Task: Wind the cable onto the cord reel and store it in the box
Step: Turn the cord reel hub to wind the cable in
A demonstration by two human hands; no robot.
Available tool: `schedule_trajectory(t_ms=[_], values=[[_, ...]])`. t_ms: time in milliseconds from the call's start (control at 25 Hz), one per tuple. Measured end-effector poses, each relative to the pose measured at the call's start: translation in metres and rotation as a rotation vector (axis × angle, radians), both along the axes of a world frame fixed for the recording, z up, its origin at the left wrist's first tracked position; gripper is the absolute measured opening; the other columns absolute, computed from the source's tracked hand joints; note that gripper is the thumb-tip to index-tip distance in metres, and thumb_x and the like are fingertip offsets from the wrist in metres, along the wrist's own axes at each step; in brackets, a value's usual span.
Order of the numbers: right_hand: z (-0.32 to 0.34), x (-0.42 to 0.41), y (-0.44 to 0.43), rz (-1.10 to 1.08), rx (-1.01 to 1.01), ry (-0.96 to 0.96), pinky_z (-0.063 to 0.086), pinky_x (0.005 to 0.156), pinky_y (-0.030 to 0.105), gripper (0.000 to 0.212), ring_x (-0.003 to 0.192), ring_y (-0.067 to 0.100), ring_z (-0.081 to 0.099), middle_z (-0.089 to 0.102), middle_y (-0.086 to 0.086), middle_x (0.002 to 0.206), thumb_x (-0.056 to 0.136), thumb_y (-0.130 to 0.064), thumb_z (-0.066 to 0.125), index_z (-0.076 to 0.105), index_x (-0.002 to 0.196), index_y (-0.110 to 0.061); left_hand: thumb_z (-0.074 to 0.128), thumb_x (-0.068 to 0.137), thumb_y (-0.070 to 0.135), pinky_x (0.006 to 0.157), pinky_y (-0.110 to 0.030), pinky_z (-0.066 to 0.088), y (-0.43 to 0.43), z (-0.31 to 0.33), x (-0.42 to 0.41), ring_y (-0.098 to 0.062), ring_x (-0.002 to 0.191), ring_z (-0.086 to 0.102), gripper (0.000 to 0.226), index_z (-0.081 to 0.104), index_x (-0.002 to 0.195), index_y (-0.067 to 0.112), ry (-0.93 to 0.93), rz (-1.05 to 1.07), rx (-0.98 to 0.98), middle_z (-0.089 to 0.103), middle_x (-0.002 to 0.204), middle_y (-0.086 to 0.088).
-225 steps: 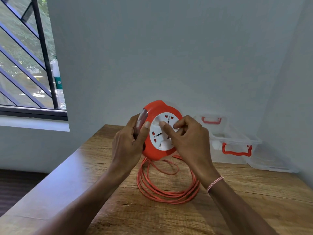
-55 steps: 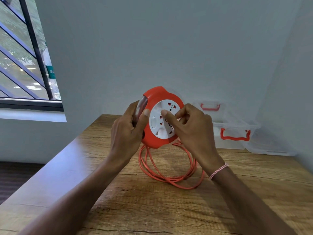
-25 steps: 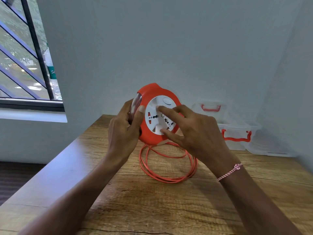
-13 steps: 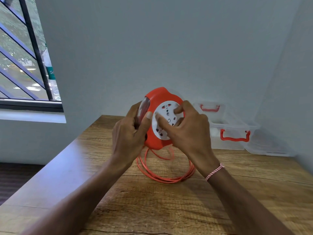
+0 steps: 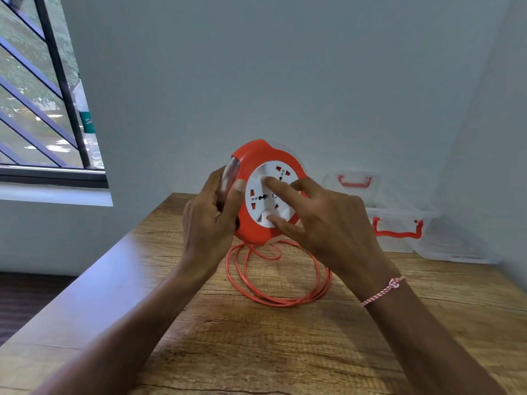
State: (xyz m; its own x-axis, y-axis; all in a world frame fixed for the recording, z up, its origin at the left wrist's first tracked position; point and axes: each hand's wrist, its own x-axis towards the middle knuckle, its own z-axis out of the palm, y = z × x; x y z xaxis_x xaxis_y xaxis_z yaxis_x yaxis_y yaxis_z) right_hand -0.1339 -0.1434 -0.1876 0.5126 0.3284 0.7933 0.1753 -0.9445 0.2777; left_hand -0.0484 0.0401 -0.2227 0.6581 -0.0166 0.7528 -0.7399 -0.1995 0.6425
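Left hand [image 5: 209, 220] grips the cord reel [image 5: 256, 158]; right hand [image 5: 328, 223] touches its face.

The cord reel [image 5: 256, 163] is a round orange housing with a white socket face [image 5: 256, 192] and a clear rim along its left edge. It is held upright in the air. The thin orange cable [image 5: 273, 300] drops from its underside and lies in a few loose loops on the table [image 5: 199, 352] directly below, not wound on. The box [image 5: 399, 220], clear plastic with red handles, sits behind to the right, well apart from the reel.
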Motion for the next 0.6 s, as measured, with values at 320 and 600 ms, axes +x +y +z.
schedule_trajectory(t_ms=[320, 600], values=[[-0.001, 0.004, 0.019, 0.025, 0.463, 0.012, 0.061, 0.061, 0.029, 0.066, 0.067, 0.014, 0.075, 0.080, -0.003, 0.079, 0.085, -0.075, 0.060, 0.066, 0.129, -0.026, 0.033, 0.098, 0.083, 0.059, -0.057, 0.063, -0.003, -0.002, -0.004, -0.021, 0.059, 0.072, 0.077, 0.054, 0.150, 0.031, -0.040, 0.051, 0.051, 0.068, 0.066, -0.005], [0.001, 0.010, 0.025, 0.195, 1.244, 0.306, 0.052, 0.044, 0.023, 0.048, 0.045, 0.013, 0.069, 0.076, -0.001, 0.068, 0.087, -0.068, 0.070, 0.061, 0.095, -0.021, 0.043, 0.102, 0.064, 0.059, -0.056, 0.062, -0.005, -0.003, -0.004, -0.022, 0.061, 0.072, 0.060, 0.057, 0.148, 0.028, -0.053, 0.082, 0.077, 0.070, 0.069, -0.002]])
